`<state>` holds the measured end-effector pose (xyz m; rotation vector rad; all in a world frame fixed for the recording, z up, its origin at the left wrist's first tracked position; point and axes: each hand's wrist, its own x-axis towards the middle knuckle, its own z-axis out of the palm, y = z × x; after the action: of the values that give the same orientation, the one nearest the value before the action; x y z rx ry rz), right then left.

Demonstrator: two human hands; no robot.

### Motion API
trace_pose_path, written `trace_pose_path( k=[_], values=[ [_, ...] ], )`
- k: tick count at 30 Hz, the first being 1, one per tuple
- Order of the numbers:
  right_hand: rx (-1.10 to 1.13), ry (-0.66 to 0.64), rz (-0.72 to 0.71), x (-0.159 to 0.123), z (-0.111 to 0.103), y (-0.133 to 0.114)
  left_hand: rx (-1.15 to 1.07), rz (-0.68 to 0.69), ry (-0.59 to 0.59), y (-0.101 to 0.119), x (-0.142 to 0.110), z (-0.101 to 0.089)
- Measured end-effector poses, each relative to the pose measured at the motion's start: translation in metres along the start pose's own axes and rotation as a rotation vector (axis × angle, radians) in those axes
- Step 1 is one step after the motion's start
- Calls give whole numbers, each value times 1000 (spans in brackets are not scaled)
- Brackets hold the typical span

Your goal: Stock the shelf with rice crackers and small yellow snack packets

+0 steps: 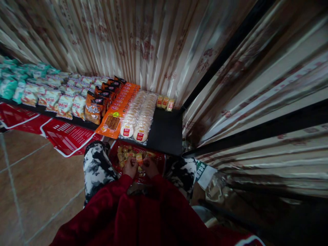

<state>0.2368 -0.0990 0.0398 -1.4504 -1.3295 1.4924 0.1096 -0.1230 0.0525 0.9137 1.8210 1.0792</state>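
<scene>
My left hand [130,167] and my right hand [149,167] are close together over a red basket [162,163] between my knees. A small yellow-and-orange snack packet [139,158] is between them, pinched at its sides by the fingers of both hands. Several similar golden packets [123,152] lie loose in the basket below, partly hidden by my hands. Three small packets of the same look [165,103] stand in a row at the back of the black shelf [166,131].
On the shelf, white rice crackers in clear wrap [140,118] sit beside orange packs [112,119]. Farther left are orange-and-black bags [94,107], white bags [65,104] and green bags [9,87]. Red baskets [66,135] stand under the shelf. A curtain [143,41] hangs behind; black bars [225,54] cross at right.
</scene>
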Motion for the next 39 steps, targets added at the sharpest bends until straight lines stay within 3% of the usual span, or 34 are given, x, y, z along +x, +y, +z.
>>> trace_pose_path(
  k=[7,15,22,28,39],
  values=[
    [20,-32,-89,-14,-9,-25,107,192,45,20,-19,-4],
    [-28,86,-162,-28,-25,-53,184,436,-2,62,-23,-4],
    [14,228,-193,-26,-43,-89,205,576,-24,96,-13,12],
    [200,328,-170,-2,-56,-105,202,511,-114,127,1,34],
    [218,572,-212,81,-87,-98,334,307,-234,193,30,80]
  ],
)
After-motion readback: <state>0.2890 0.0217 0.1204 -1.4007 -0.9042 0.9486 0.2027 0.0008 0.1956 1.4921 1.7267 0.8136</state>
